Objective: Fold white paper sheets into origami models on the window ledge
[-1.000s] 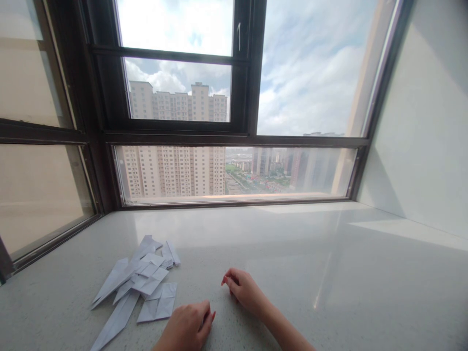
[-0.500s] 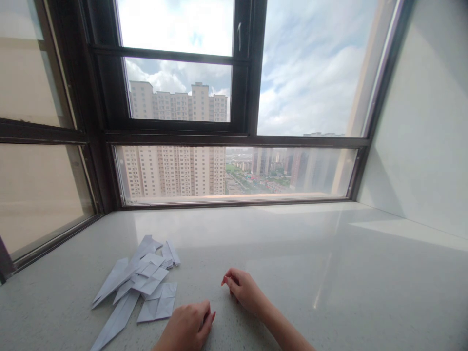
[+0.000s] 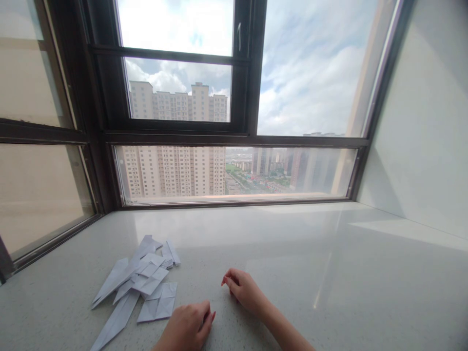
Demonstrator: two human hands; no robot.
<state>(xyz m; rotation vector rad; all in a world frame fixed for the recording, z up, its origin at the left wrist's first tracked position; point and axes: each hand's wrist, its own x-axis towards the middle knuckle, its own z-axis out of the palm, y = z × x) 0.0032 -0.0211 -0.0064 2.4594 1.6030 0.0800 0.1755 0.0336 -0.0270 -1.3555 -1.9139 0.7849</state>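
A pile of folded white paper pieces (image 3: 141, 282) lies on the pale speckled stone sill (image 3: 292, 253), left of centre and near the front edge. The pieces are flat, creased and sharply pointed, overlapping one another loosely. The 2 longest ones are narrow blades: one (image 3: 115, 322) runs from the middle of the pile down toward the lower left, its tip aimed at the front edge, and another (image 3: 111, 282) lies above it on nearly the same slant, long axis from upper right to lower left. A squarer folded piece (image 3: 161, 303) sits at the right side of the pile, and a few short pieces (image 3: 168, 253) fan out at the top toward the window.

Just right of that squarer piece rests the left hand (image 3: 188, 327), knuckles up, fingers curled under into a loose fist; it seems to hold nothing, though the palm side is hidden. It lies close beside the paper, apparently not touching it.

Further right, the right hand (image 3: 244, 290) rests on the sill, fingers bent inward, red-nailed tips drawn close together, with nothing visible between them.

Behind, a dark-framed window (image 3: 241, 136) shows tall apartment blocks and cloudy sky.
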